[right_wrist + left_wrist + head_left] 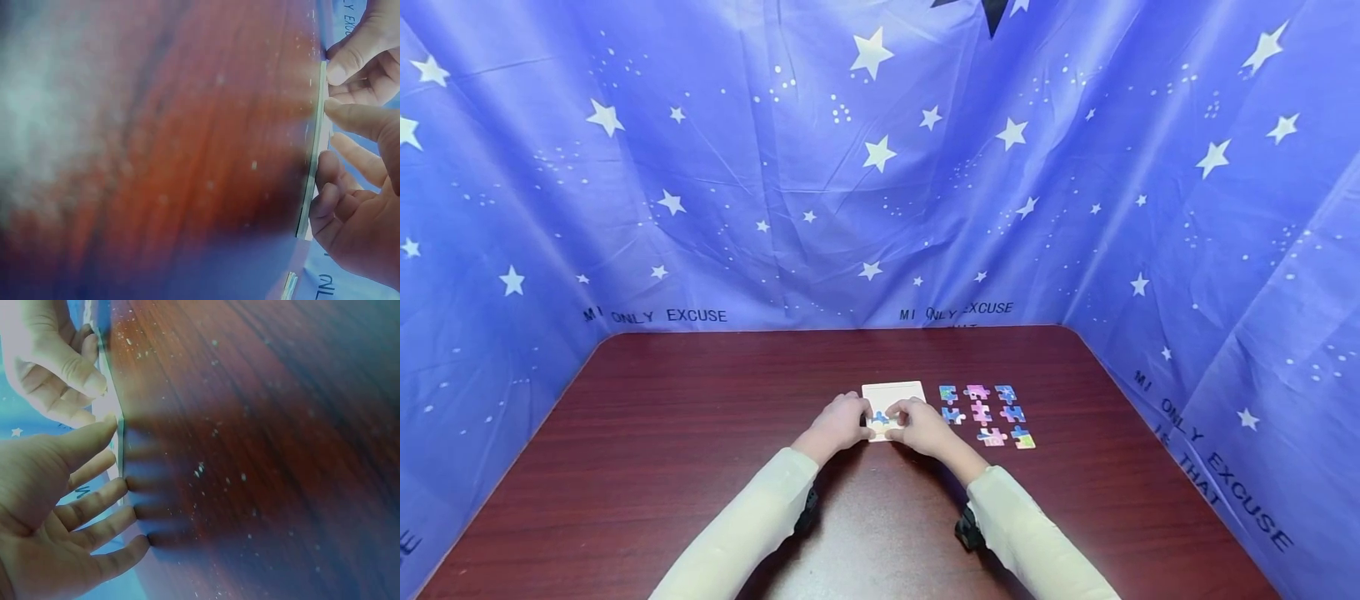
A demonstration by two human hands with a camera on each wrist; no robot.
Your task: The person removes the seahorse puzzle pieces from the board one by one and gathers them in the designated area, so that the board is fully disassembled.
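A white tray-like puzzle board lies flat on the table in front of me. A blue jigsaw piece sits on its near left part, between my hands. My left hand is at the board's left side; in the left wrist view its thumb touches the near edge and its fingers spread loosely, tips down by the board. My right hand lies over the board's right side. Its index finger is close to the blue piece, and its thumb rests at the near edge. Whether the index touches the piece is unclear.
Right of the board lie several loose jigsaw pieces in loose rows, among them a pink one, a blue one and a blue-yellow one. The dark red wooden table meets a blue star-patterned curtain behind.
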